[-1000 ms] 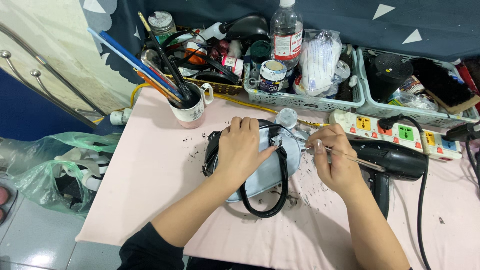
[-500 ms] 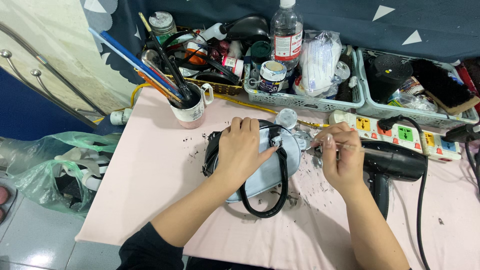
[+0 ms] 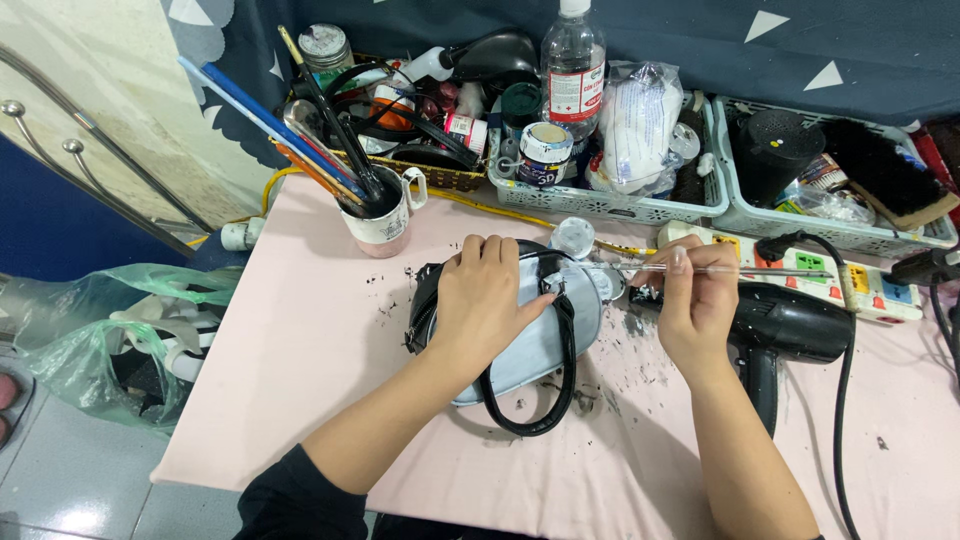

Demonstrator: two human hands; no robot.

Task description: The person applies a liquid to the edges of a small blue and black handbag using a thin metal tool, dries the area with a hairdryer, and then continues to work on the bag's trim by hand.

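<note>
Now the small pale-blue handbag (image 3: 530, 340) is being pinned flat at the middle of the pink table (image 3: 300, 340) by the left hand (image 3: 480, 300), fingers spread and pressing. Meanwhile the thin brush (image 3: 740, 270), pinched in the right hand (image 3: 695, 300), is being drawn nearer the bag's top than a second ago, so detail work is being resumed beside the black hairdryer (image 3: 790, 325).

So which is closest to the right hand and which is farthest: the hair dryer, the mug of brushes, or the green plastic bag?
Counting from the right hand in the head view:
1. Black hair dryer, right beside the hand on its outer side.
2. Mug of brushes, across the small bag, toward the table's back left.
3. Green plastic bag, off the table's left edge, farthest.
</note>
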